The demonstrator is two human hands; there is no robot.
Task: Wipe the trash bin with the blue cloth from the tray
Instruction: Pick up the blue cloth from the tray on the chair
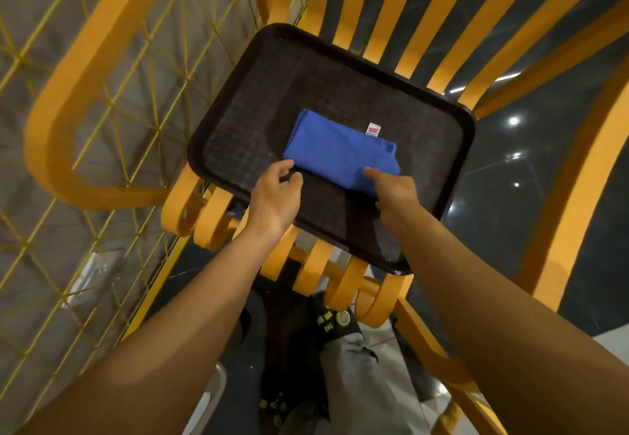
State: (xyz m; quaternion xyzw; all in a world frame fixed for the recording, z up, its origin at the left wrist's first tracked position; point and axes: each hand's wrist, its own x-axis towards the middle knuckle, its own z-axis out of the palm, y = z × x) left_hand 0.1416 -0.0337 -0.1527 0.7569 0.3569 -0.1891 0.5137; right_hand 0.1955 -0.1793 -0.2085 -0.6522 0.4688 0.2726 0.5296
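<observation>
the blue cloth (335, 152) lies folded on the dark tray (258, 94), which sits on a yellow chair (102, 70). the left hand (277, 192) is half open and holds nothing. the right hand (391, 187) touches the cloth's near edge with loose fingers. best to pinch all the folds together, then lift.

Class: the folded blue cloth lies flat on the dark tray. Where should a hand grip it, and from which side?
Grip the blue cloth by its near folded edge, coming from the person's side, where the left hand and right hand already reach. It lies flat on the tray, so pinch that raised edge.
</observation>
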